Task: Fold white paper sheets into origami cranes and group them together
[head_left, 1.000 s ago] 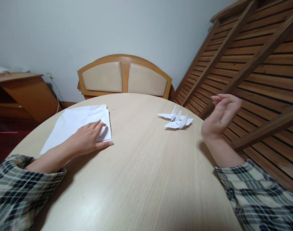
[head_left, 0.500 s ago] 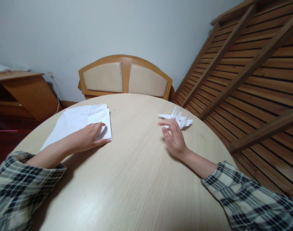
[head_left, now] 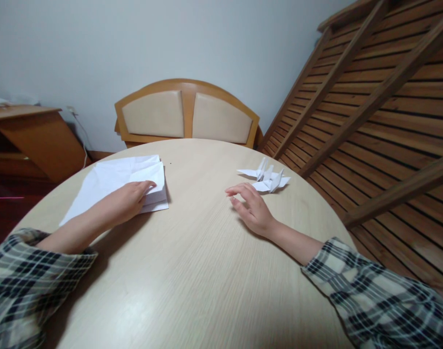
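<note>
On the left of the round table lies a stack of white paper sheets [head_left: 112,174]. My left hand [head_left: 132,198] pinches the near right edge of the top paper and lifts it, so a gap shows above the sheets below. My right hand [head_left: 252,211] hovers over or rests on the table at the right, with fingers curved and thumb apart, holding nothing. Just beyond it stand white folded paper cranes [head_left: 270,179], close together with wings spread; my fingers are apart from them.
The pale wooden round table [head_left: 207,271] fills the front. Behind it stands a headboard-like panel [head_left: 152,114] with cream pads. A slatted wooden frame [head_left: 381,111] leans along the right. A brown desk [head_left: 36,140] is at the far left, beside a white cable [head_left: 84,133].
My left hand has raised the paper's near edge off the stack. My right hand has moved left and toward me, away from the paper cranes. The view has shifted slightly.
</note>
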Available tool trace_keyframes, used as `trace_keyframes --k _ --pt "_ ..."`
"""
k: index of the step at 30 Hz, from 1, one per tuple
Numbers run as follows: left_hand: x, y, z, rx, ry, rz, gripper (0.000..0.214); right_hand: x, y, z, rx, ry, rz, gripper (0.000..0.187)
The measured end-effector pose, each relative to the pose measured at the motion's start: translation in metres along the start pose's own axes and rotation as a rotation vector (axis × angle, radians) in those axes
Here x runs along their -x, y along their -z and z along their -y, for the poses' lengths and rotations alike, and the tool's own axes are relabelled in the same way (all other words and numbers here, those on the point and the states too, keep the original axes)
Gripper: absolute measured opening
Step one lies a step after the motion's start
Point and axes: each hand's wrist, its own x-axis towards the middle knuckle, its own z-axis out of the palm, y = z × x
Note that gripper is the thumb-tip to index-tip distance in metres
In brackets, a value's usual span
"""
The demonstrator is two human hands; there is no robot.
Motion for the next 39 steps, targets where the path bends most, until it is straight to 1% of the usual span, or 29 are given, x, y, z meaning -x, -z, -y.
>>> trace_keyframes --k 1,3,5,7,10,12,14,15,16,18,20,22,24,26,28,31,33,35,36,37,39 --pt "0.0 -0.001 -0.003 -0.027 0.014 -0.051 0.04 0.0 -0.001 0.0 0.003 -0.006 0.009 0.017" --pt "0.0 0.0 -0.015 -0.035 -0.009 -0.158 0.046 0.0 -0.002 0.0 0.01 -0.025 0.03 0.019" --pt "0.002 0.003 -0.032 -0.035 -0.07 -0.24 0.051 0.001 -0.004 -0.002 0.004 -0.042 0.057 0.025" --pt "0.007 0.006 -0.052 -0.026 -0.174 -0.275 0.055 0.002 -0.007 -0.003 -0.03 -0.053 0.091 0.036" --pt "0.017 0.004 -0.082 0.078 -0.322 -0.23 0.066 0.005 -0.01 -0.005 -0.129 -0.083 0.163 0.057" --pt "0.024 -0.003 -0.099 0.164 -0.365 -0.168 0.076 0.006 -0.012 -0.007 -0.19 -0.11 0.213 0.069" --pt "0.029 -0.011 -0.114 0.243 -0.398 -0.101 0.078 0.007 -0.013 -0.008 -0.209 -0.11 0.239 0.076" --pt "0.032 -0.016 -0.121 0.286 -0.411 -0.088 0.077 0.007 -0.013 -0.008 -0.196 -0.095 0.245 0.078" --pt "0.034 -0.02 -0.127 0.331 -0.414 -0.058 0.074 0.006 -0.013 -0.009 -0.173 -0.073 0.254 0.078" --pt "0.037 -0.026 -0.137 0.415 -0.402 -0.041 0.067 0.005 -0.013 -0.01 -0.116 -0.025 0.286 0.072" --pt "0.038 -0.027 -0.145 0.46 -0.386 -0.022 0.058 0.004 -0.013 -0.011 -0.064 0.0 0.32 0.059" --pt "0.038 -0.024 -0.15 0.483 -0.357 0.016 0.055 0.003 -0.014 -0.013 -0.04 -0.006 0.321 0.041" --pt "0.036 -0.018 -0.149 0.501 -0.333 0.036 0.053 0.003 -0.015 -0.015 -0.059 -0.026 0.294 0.029" --pt "0.032 -0.013 -0.141 0.506 -0.333 0.01 0.042 0.005 -0.014 -0.019 -0.119 -0.062 0.259 0.025" --pt "0.025 -0.01 -0.128 0.468 -0.297 -0.074 0.03 0.007 -0.012 -0.022 -0.193 -0.128 0.223 0.023" --pt "0.012 -0.012 -0.1 0.394 -0.214 -0.264 0.027 0.009 -0.006 -0.028 -0.296 -0.265 0.148 0.021" --pt "0.004 -0.017 -0.08 0.398 -0.092 -0.356 0.029 0.01 -0.001 -0.032 -0.35 -0.335 0.08 0.021" --pt "-0.002 -0.023 -0.064 0.524 0.031 -0.405 0.031 0.01 0.005 -0.034 -0.39 -0.384 0.016 0.021" --pt "-0.004 -0.026 -0.058 0.613 0.077 -0.408 0.033 0.01 0.007 -0.035 -0.405 -0.4 -0.012 0.022" --pt "-0.006 -0.028 -0.054 0.698 0.12 -0.399 0.034 0.009 0.01 -0.036 -0.414 -0.411 -0.044 0.022" --pt "-0.007 -0.031 -0.053 0.86 0.16 -0.357 0.034 0.008 0.014 -0.036 -0.423 -0.422 -0.084 0.023"
